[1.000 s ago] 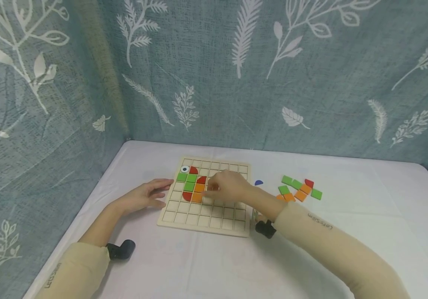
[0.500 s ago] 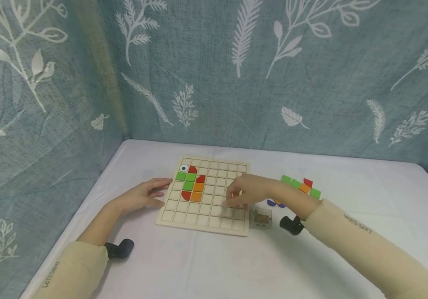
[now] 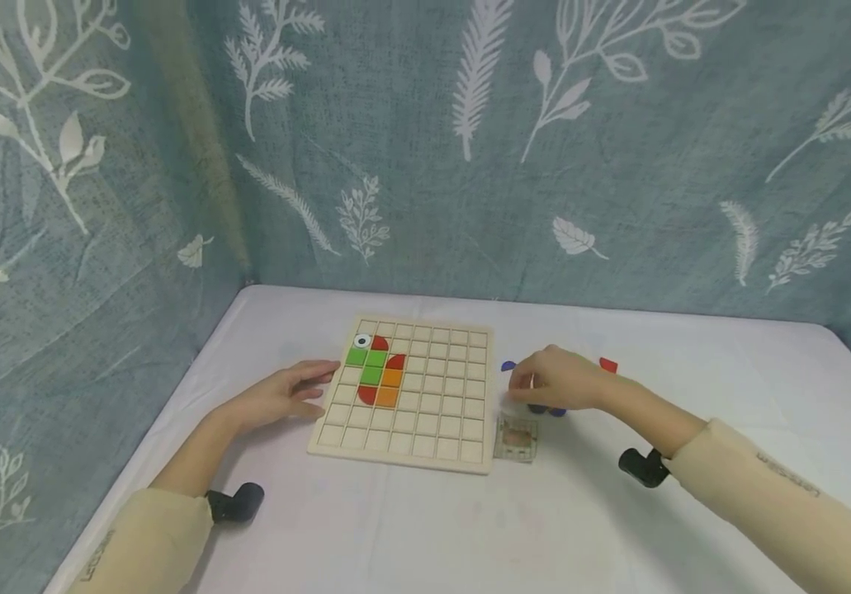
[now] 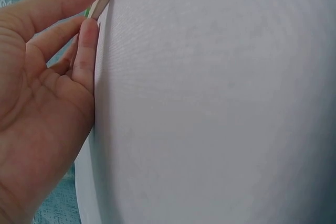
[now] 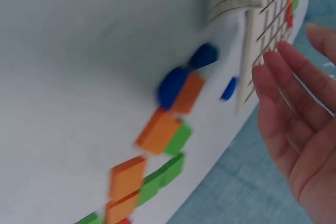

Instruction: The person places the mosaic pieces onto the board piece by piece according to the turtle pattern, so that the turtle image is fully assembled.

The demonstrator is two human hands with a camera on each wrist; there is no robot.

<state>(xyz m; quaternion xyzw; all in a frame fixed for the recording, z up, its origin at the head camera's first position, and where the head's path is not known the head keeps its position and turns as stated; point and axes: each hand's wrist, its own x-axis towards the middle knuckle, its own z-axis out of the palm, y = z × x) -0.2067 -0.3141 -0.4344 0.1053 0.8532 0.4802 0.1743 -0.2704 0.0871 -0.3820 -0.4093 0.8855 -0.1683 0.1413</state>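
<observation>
A pale wooden grid board (image 3: 428,429) lies on the table in the head view. Its left part bears a white eye tile (image 3: 361,341), green squares (image 3: 371,375), orange squares (image 3: 386,397) and rounded red pieces (image 3: 368,395). The fingertips of my left hand (image 3: 272,402) touch the board's left edge, fingers loosely extended. Right of the board, my right hand (image 3: 562,379) hovers over the loose pieces, fingers slightly bent and holding nothing. In the right wrist view, orange tiles (image 5: 127,177), green tiles (image 5: 172,169) and blue rounded pieces (image 5: 171,85) lie scattered beside that hand.
A small printed card (image 3: 517,438) lies by the board's lower right corner. A blue half-round piece (image 3: 508,365) sits just right of the board, and a red piece (image 3: 608,365) shows behind my right forearm. A patterned curtain (image 3: 425,148) borders the white table.
My right hand has moved right from above the board's tiles to above the loose pieces, uncovering the board and the card. My left hand has stayed at the board's left edge.
</observation>
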